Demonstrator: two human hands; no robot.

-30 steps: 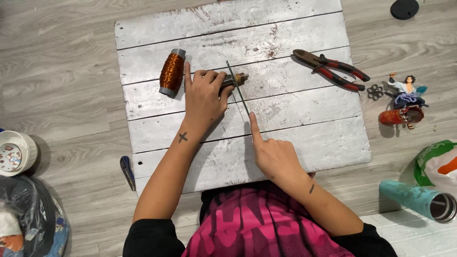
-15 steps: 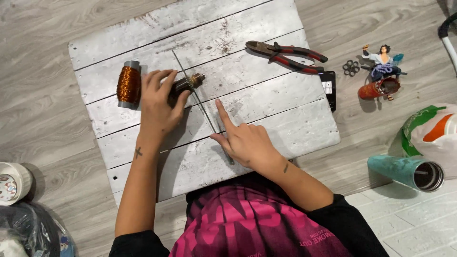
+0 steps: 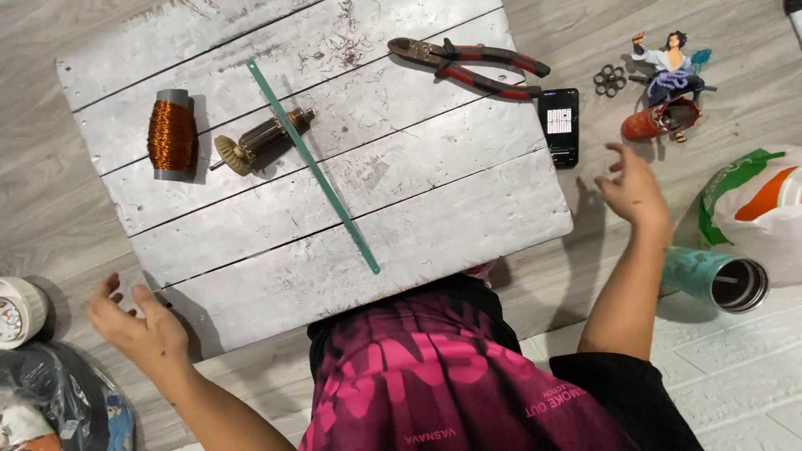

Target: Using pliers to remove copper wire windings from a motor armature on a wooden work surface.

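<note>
A white plank board [image 3: 434,209] lies on the floor in front of me. On it rest a spool of copper wire [image 3: 172,134], a small motor armature [image 3: 261,143] and a long thin green strip [image 3: 314,167] lying across the armature. My left hand [image 3: 134,321] hovers open off the board's near-left corner, holding nothing. My right hand [image 3: 632,188] is open beyond the board's right edge, fingers spread, close to a black phone [image 3: 559,125].
Red-handled pliers [image 3: 472,62] lie at the board's far right. A small figurine [image 3: 668,71], a red cylinder [image 3: 656,121] and black rings [image 3: 610,80] sit on the floor. A teal tumbler [image 3: 718,277], a plastic bag [image 3: 756,205] and a tape roll [image 3: 18,311] lie nearby.
Both hands have left the board: the left let go of the armature and drew back to the near-left corner, the right moved off to the right. The strip and armature now lie free.
</note>
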